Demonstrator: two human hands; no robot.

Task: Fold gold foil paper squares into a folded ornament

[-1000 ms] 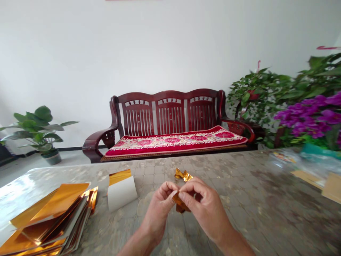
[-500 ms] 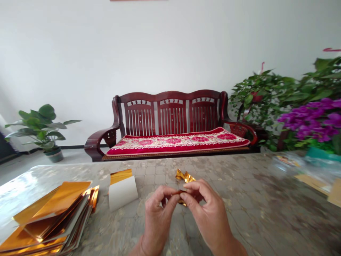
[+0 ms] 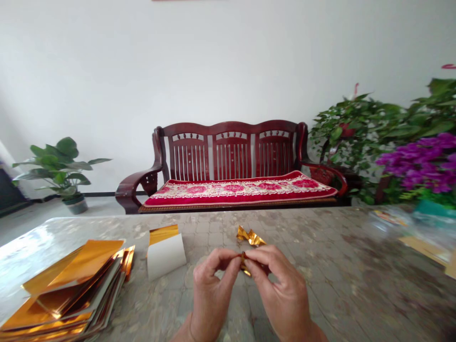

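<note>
Between the fingertips of both hands is a small folded piece of gold foil paper (image 3: 245, 266), mostly covered by the fingers. My left hand (image 3: 215, 285) pinches its left side between thumb and forefinger. My right hand (image 3: 280, 285) pinches the right side the same way. Just beyond the hands, a folded gold foil piece (image 3: 250, 236) with pointed ends lies on the table. To the left rests a curled sheet of foil paper (image 3: 166, 255), its white back showing and a gold strip at the far edge.
A loose stack of gold foil sheets (image 3: 74, 289) covers the table's left side. Clear plastic packaging (image 3: 399, 221) and a tan card (image 3: 427, 249) lie at the right of the patterned table (image 3: 342, 270). Behind it stand a wooden bench (image 3: 231, 156) and potted plants (image 3: 67, 166).
My fingertips have shifted slightly on the foil, and more gold shows between them. The whole view has moved a little, so everything sits slightly further right.
</note>
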